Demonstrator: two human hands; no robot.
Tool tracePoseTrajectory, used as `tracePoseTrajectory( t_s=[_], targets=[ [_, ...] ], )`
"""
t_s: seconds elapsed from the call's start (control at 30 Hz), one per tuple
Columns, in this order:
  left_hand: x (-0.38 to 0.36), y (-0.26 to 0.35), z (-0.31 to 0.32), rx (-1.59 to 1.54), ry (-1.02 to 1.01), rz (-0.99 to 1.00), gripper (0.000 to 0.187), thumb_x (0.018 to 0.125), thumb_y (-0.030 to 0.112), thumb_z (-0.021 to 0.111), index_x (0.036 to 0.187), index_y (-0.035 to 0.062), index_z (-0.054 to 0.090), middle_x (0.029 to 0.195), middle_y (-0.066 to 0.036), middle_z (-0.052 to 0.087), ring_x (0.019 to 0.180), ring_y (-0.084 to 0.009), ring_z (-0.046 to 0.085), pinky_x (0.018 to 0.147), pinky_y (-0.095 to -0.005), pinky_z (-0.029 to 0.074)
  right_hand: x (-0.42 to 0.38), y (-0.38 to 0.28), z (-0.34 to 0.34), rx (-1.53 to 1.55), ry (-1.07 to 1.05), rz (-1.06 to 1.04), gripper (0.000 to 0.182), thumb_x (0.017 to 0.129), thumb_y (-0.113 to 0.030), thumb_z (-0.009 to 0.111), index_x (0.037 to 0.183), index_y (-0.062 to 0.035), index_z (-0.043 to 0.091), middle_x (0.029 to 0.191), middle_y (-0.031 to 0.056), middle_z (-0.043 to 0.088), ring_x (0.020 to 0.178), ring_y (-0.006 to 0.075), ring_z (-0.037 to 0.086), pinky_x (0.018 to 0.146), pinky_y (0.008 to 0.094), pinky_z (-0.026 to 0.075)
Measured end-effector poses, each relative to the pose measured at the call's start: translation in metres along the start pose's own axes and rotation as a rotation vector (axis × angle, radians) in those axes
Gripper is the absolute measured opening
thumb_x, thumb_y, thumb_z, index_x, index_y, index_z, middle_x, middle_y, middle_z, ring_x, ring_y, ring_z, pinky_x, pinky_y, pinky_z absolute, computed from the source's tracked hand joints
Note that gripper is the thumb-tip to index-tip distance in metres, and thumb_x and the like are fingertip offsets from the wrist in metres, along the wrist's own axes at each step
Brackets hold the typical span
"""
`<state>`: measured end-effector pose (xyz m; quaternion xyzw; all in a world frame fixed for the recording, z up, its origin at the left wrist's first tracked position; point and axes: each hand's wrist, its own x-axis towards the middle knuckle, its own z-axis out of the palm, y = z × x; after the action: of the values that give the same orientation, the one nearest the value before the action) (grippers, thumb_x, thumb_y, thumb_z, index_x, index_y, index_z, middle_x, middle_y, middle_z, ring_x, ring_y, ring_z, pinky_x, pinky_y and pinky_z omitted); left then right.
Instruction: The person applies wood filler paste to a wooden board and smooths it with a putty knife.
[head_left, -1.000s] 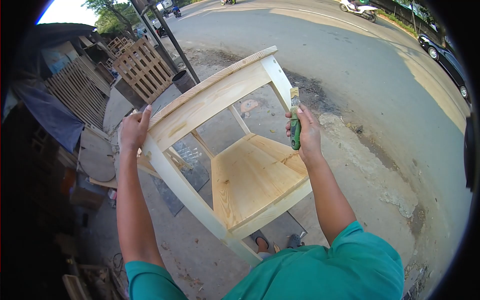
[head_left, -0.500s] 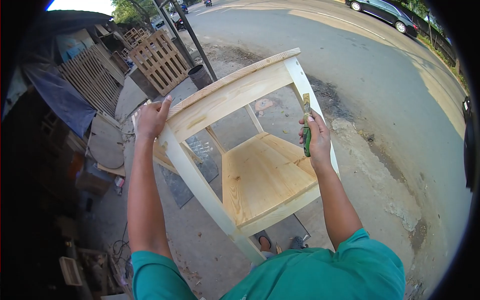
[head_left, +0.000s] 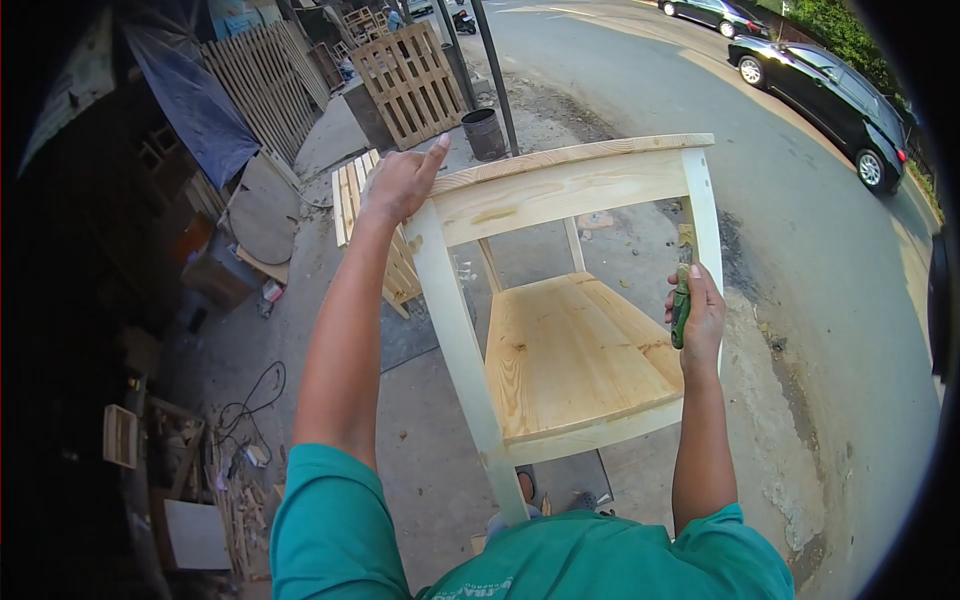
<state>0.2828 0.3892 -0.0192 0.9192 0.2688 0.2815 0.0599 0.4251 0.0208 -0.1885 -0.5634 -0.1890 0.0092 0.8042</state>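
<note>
A pale unpainted wooden table (head_left: 580, 188) with a lower shelf (head_left: 570, 350) stands tilted in front of me. At its upper left corner, my left hand (head_left: 400, 185) is closed over the edge of the top, thumb pointing up; its fingers are partly hidden. My right hand (head_left: 702, 315) grips a putty knife (head_left: 681, 305) by its green handle, blade upward, close beside the right leg (head_left: 704, 205). Darker smears of filler (head_left: 492, 214) mark the board under the top. The blade looks coated with yellowish residue.
Behind the left corner stands a slatted wooden piece (head_left: 400, 270). A pallet (head_left: 410, 85), a dark bucket (head_left: 484, 134) and metal poles (head_left: 497, 75) are farther back. Black cars (head_left: 825, 100) are on the road at right. A cable (head_left: 265, 390) and wood scraps (head_left: 240, 510) lie at lower left.
My view has turned, so the table and both hands appear farther right and the table top looks more level. Another black car has come into view. Both holds are unchanged.
</note>
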Motion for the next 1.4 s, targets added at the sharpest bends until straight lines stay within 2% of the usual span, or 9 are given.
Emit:
tracePoseTrajectory(
  t_s=[0.1, 0.17, 0.27, 0.37, 0.47, 0.67, 0.87, 1.07, 1.4],
  targets=[
    [0.0, 0.004, -0.001, 0.021, -0.004, 0.018, 0.09, 0.098, 0.075, 0.024, 0.091, 0.0042, 0.078, 0.093, -0.025, 0.072, 0.097, -0.0412, 0.067, 0.092, -0.0472, 0.05, 0.019, -0.001, -0.015, -0.103, 0.03, -0.145, 0.039, 0.105, -0.029, 0.056, 0.132, -0.0016, 0.065, 0.091, 0.0046, 0.064, 0.066, 0.0073, 0.056, 0.052, 0.0234, 0.046],
    [0.0, 0.005, -0.001, 0.012, -0.014, 0.029, 0.09, 0.098, 0.075, 0.024, 0.09, 0.003, 0.077, 0.094, -0.026, 0.071, 0.097, -0.0422, 0.066, 0.091, -0.0484, 0.049, 0.039, -0.02, -0.028, -0.34, 0.086, -0.268, 0.034, 0.103, -0.024, 0.058, 0.131, -0.0063, 0.068, 0.093, 0.0013, 0.063, 0.068, 0.0066, 0.054, 0.053, 0.0231, 0.044],
    [0.004, 0.0, 0.003, 0.025, -0.001, 0.022, 0.088, 0.098, 0.074, 0.027, 0.087, 0.0024, 0.076, 0.092, -0.028, 0.07, 0.096, -0.0435, 0.066, 0.091, -0.0492, 0.049, 0.095, -0.028, -0.055, -0.696, 0.141, -0.649, 0.032, 0.099, -0.02, 0.061, 0.129, -0.0096, 0.069, 0.101, 0.0086, 0.067, 0.084, 0.0188, 0.064, 0.076, 0.0326, 0.051],
    [0.003, 0.0, 0.004, 0.023, 0.018, 0.042, 0.088, 0.098, 0.075, 0.028, 0.086, 0.0018, 0.076, 0.091, -0.028, 0.07, 0.094, -0.0443, 0.066, 0.09, -0.0495, 0.049, 0.123, -0.039, -0.06, -0.846, 0.075, -0.631, 0.031, 0.097, -0.019, 0.063, 0.127, -0.0153, 0.071, 0.106, 0.0114, 0.068, 0.093, 0.0276, 0.066, 0.086, 0.0367, 0.051],
    [0.001, 0.001, 0.003, 0.02, 0.033, 0.042, 0.088, 0.097, 0.075, 0.029, 0.085, 0.0011, 0.076, 0.089, -0.028, 0.07, 0.092, -0.0441, 0.067, 0.089, -0.0488, 0.049, 0.131, -0.049, -0.052, -0.95, 0.047, -0.554, 0.031, 0.096, -0.02, 0.064, 0.126, -0.0205, 0.072, 0.112, 0.0102, 0.067, 0.098, 0.0308, 0.066, 0.087, 0.0389, 0.052],
    [-0.002, 0.005, 0.001, -0.004, 0.05, 0.044, 0.086, 0.098, 0.073, 0.032, 0.084, 0.0004, 0.075, 0.088, -0.028, 0.07, 0.091, -0.0442, 0.067, 0.087, -0.0481, 0.049, 0.148, -0.047, -0.044, -1.154, 0.023, -0.582, 0.031, 0.095, -0.02, 0.064, 0.125, -0.0239, 0.073, 0.113, 0.0077, 0.064, 0.106, 0.0277, 0.063, 0.089, 0.0422, 0.053],
    [-0.003, 0.007, -0.001, -0.001, 0.05, 0.053, 0.085, 0.099, 0.072, 0.033, 0.083, -0.0003, 0.075, 0.086, -0.029, 0.069, 0.089, -0.0436, 0.067, 0.086, -0.048, 0.049, 0.135, -0.07, -0.047, -1.367, 0.045, -0.535, 0.031, 0.096, -0.021, 0.059, 0.123, -0.0238, 0.074, 0.107, 0.0075, 0.062, 0.103, 0.0269, 0.063, 0.088, 0.0423, 0.054],
    [-0.001, 0.005, 0.001, -0.003, 0.054, 0.048, 0.084, 0.098, 0.072, 0.035, 0.083, -0.0007, 0.074, 0.085, -0.029, 0.068, 0.088, -0.0436, 0.067, 0.086, -0.0481, 0.049, 0.142, -0.082, -0.024, -1.386, 0.028, -0.529, 0.032, 0.096, -0.021, 0.057, 0.124, -0.0233, 0.073, 0.108, 0.0085, 0.062, 0.104, 0.0278, 0.063, 0.09, 0.0426, 0.054],
    [-0.001, 0.005, 0.002, 0.007, 0.052, 0.067, 0.083, 0.099, 0.071, 0.036, 0.084, -0.001, 0.074, 0.084, -0.028, 0.069, 0.086, -0.0432, 0.067, 0.085, -0.0482, 0.049, 0.107, -0.084, -0.054, -1.452, -0.068, -0.352, 0.034, 0.096, -0.02, 0.057, 0.125, -0.022, 0.072, 0.108, 0.01, 0.061, 0.108, 0.0287, 0.062, 0.093, 0.0448, 0.053]
  ],
)
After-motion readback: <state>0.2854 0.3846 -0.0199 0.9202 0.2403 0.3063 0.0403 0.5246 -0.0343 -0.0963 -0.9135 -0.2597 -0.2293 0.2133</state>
